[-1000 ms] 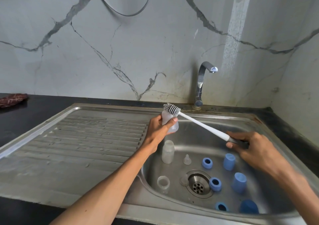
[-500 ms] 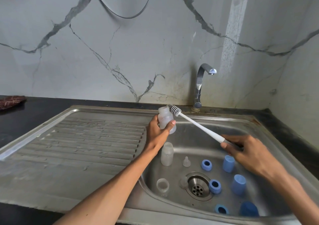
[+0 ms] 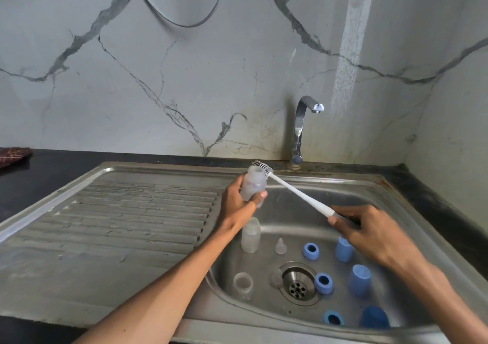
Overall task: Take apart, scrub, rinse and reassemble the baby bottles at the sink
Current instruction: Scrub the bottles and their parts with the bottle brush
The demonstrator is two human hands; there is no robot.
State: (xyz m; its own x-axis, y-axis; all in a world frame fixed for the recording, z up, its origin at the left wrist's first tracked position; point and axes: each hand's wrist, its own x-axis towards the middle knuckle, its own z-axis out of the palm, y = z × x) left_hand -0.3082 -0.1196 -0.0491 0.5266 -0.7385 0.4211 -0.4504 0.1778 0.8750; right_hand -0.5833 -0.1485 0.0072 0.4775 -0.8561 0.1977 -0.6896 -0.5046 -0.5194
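Note:
My left hand (image 3: 237, 206) grips a clear baby bottle (image 3: 254, 184) above the basin's left rim, its mouth tilted up. My right hand (image 3: 369, 231) holds the handle of a white bottle brush (image 3: 298, 194); its bristle head (image 3: 262, 168) lies at the bottle's mouth. In the sink basin (image 3: 290, 211) stand a second clear bottle (image 3: 250, 235) and a third one (image 3: 243, 284), with two clear teats (image 3: 280, 246) (image 3: 276, 278). Blue rings (image 3: 311, 251) (image 3: 323, 283) (image 3: 333, 318) and blue caps (image 3: 343, 250) (image 3: 359, 280) (image 3: 374, 317) lie on the right.
A chrome tap (image 3: 299, 129) rises behind the basin, no water running. The ribbed steel drainboard (image 3: 126, 219) stretches to the left. The drain (image 3: 298, 283) sits mid-basin. A reddish cloth (image 3: 14, 154) lies on the dark counter at far left. A marble wall stands behind.
The brush head has shifted from over the bottle to its mouth, and my left hand has tilted the bottle more upright. My right hand moved slightly left.

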